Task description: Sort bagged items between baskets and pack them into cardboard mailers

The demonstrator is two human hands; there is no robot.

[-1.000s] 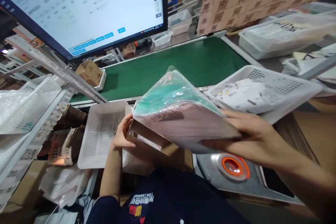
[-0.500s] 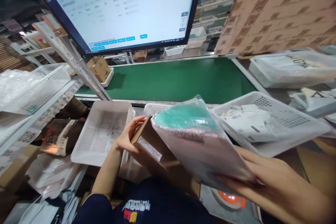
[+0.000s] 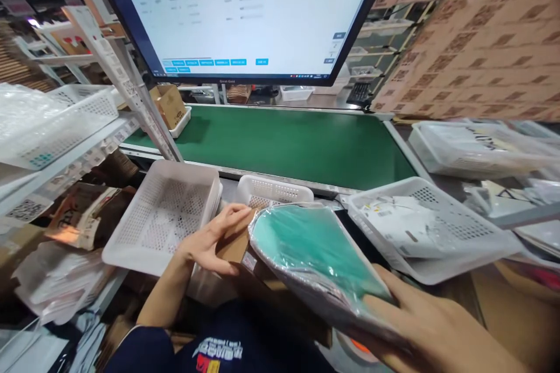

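My left hand is closed on the far end of a brown cardboard box, thumb on one side and fingers along the edge. Over the box's opening lies a green item in clear plastic wrap, long and rounded at its far end. Its near end is gripped by my right hand, with the thumb on top. The wrapped item covers most of the box, so how far it sits inside cannot be seen.
A green conveyor belt runs behind the baskets, under a monitor. White baskets stand at left and in the middle. The right basket holds white packets. A metal post rises at left.
The wrapped green item has tipped flatter and come down over the box, showing more of its green face. My right hand has moved with it. My left hand keeps its hold.
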